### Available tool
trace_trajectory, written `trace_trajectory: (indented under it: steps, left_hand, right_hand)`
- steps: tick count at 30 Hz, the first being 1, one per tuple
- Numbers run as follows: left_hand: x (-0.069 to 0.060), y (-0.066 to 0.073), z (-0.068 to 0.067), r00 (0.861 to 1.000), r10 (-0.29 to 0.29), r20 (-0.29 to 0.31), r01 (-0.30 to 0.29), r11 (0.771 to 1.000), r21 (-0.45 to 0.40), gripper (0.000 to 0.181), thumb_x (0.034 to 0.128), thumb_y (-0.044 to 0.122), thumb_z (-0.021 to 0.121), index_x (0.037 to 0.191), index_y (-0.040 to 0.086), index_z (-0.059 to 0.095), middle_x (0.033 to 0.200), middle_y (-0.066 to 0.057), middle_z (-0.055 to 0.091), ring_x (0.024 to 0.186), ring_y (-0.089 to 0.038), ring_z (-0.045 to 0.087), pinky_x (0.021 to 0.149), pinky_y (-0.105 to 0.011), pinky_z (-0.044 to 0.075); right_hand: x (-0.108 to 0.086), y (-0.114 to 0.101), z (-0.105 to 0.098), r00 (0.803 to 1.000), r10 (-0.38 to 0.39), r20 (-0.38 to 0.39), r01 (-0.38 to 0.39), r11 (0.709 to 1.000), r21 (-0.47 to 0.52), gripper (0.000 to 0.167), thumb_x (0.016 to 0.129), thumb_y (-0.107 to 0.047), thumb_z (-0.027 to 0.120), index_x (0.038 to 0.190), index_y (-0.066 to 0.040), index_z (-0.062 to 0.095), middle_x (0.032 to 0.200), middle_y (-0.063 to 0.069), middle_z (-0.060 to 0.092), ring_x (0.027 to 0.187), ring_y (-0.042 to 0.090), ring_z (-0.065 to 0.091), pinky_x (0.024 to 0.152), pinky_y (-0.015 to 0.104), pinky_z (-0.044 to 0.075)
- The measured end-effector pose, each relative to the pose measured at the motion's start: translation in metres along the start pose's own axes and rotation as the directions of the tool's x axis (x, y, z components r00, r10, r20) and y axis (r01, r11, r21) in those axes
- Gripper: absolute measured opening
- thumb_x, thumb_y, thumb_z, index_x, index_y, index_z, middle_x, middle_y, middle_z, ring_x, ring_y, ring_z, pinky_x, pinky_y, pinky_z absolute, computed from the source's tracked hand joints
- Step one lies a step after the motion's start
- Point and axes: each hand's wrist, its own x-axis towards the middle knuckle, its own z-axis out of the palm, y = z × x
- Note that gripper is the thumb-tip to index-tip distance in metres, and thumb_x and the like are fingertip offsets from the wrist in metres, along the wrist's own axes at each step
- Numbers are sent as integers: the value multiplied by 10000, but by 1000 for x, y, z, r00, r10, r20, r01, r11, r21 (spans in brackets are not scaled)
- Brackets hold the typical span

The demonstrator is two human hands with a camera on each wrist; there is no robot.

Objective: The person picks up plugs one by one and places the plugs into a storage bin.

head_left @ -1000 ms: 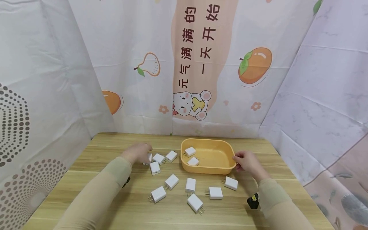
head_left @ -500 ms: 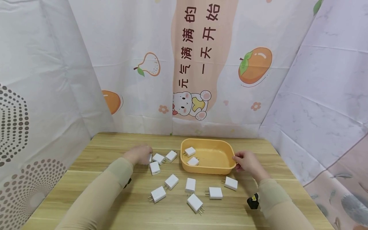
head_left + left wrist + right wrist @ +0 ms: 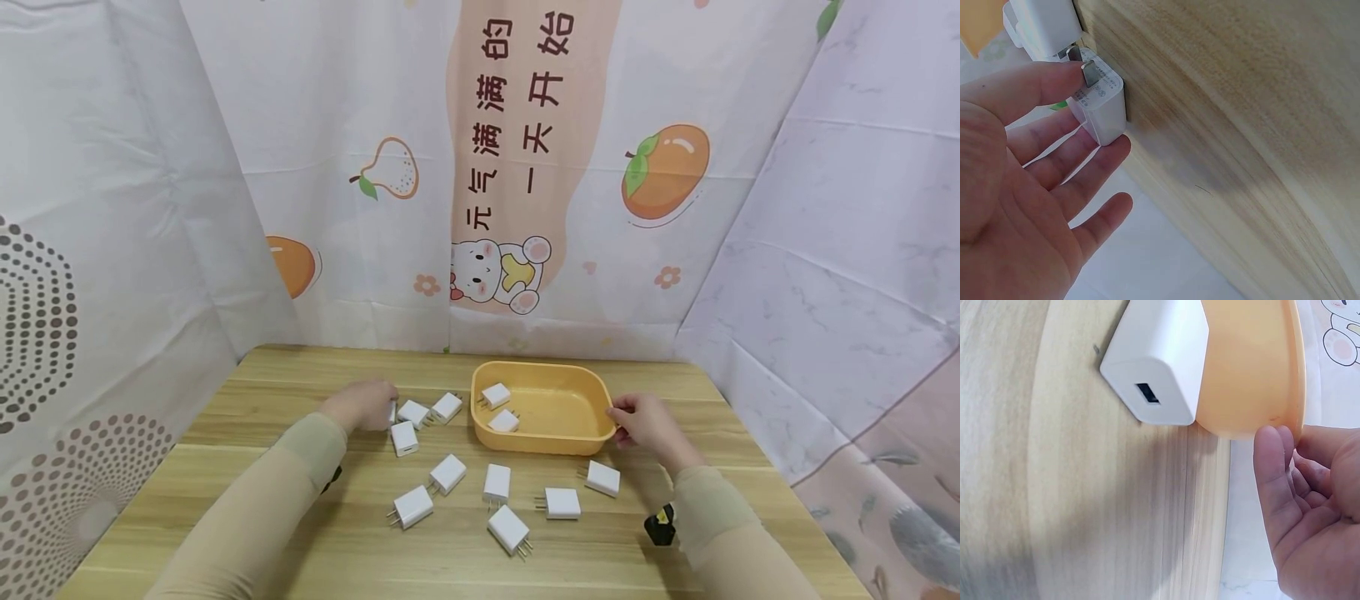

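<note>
My left hand [image 3: 363, 403] pinches a white USB charger [image 3: 1105, 112] at the left end of the scattered chargers. In the left wrist view the thumb lies by its metal prongs, and the fingers touch its far side. Most of that charger is hidden behind the hand in the head view. My right hand [image 3: 651, 427] pinches the right rim of a yellow plastic basin [image 3: 555, 445]. Inside the basin, at its left end, lie two white chargers, one at the back [image 3: 497, 395] and one nearer [image 3: 504, 421].
Close to my left hand lie three chargers, including one with its port showing [image 3: 404, 438]. Several more are spread in front of the basin, among them a charger [image 3: 603, 478] near my right hand. Patterned curtains [image 3: 375, 250] enclose the wooden table [image 3: 585, 567].
Over the last second my left hand has closed its fingers around the charger, shifting slightly. My right hand and the basin have stayed put.
</note>
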Motion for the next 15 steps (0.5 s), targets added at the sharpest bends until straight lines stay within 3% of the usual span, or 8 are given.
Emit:
trace_trajectory:
  steps: [5,15]
  left_hand:
    - [-1,-2,0,1000,-1,-4,1,1000,-5,384,887,27,595,1259,29,691,1229,-161,679,1053,-309,638,992,-526,491]
    - [-2,-3,0,999,15,-45,-14,1000,25,367,888,57,654,1252,20,687,1214,-159,683,1107,-345,638,995,-520,489]
  right_hand:
    - [0,0,0,1000,-2,-2,2,1000,-2,224,1020,-48,586,1142,134,629,838,186,666,647,201,639,621,398,606]
    - [1,1,0,1000,4,-2,-4,1000,-5,228,1018,-45,589,1150,138,628,812,158,662,646,201,639,617,395,607]
